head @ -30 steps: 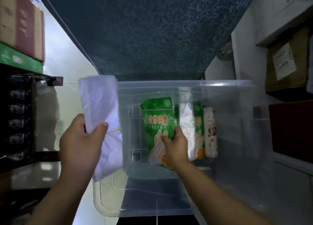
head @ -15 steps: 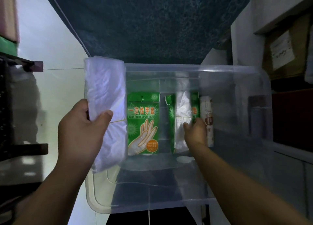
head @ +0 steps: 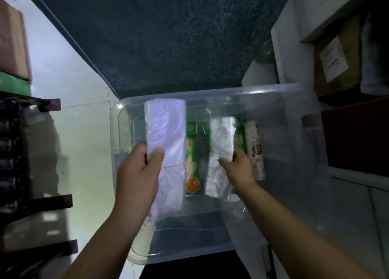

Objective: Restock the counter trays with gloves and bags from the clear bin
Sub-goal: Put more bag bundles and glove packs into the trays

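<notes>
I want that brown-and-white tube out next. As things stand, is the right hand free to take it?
Probably not yet. The right hand is closed on a pack of clear bags inside the bin. The tube lies right beside it with nothing covering it, so once the bags are released it looks reachable.

Glove packs [head: 192, 158] and roll [head: 255, 148] inside clear bin [head: 273, 89].

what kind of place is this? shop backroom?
Likely a shop's storage corner or backroom. Cardboard cartons sit shelved on the right, stacked boxes on the left, and a clear bin holds retail-packed gloves and bundled plastic bags.
</notes>
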Demonstrator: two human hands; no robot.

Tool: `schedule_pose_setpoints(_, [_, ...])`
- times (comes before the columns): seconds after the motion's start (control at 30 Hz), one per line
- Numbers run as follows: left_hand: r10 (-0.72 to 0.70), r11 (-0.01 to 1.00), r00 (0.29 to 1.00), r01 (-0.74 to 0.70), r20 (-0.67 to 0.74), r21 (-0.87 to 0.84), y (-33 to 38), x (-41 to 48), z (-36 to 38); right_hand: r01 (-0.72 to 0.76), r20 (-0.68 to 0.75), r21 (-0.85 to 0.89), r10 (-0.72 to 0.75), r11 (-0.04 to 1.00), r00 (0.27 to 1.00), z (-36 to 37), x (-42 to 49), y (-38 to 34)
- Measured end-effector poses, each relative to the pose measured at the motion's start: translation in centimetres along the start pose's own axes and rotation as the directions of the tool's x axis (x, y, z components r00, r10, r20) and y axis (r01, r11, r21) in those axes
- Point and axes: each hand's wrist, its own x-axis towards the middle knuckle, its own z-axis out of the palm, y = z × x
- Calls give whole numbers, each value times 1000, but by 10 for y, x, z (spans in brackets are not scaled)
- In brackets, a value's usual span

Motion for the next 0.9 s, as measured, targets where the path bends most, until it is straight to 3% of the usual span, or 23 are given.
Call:
schedule_pose_setpoints(0.17, [-130,982,989,139,77,-127,32,-10,-4,177,-7,307,-184,935,983,-47,-87,-59])
schedule_pose_setpoints(0.37, [-160,921,930,261,331,-289,106,-43,-14,295,18,398,-329,869,944,-77,-168,-115])
schedule_pose_setpoints(0.5, [-119,791,861,383,494,-477,144,-75,-24,409,-99,303,-398,861,912,-90,-203,-126])
schedule_pose_setpoints(0.63, [-18,865,881,251,472,-435,159,-94,-24,521,-212,20,-506,853,836,-108,-221,-121])
schedule_pose_setpoints(0.7, [-3,880,869,238,495,-412,165,-102,-17,493,-282,26,-467,870,838,-120,-230,-114])
schedule_pose_setpoints(0.77, [17,878,844,244,536,-411,175,-114,-10,412,-308,201,-342,889,888,-136,-240,-104])
schedule_pose_setpoints(0.9, [75,879,792,234,606,-415,192,-144,15,245,-138,427,-206,870,969,-176,-270,-82])
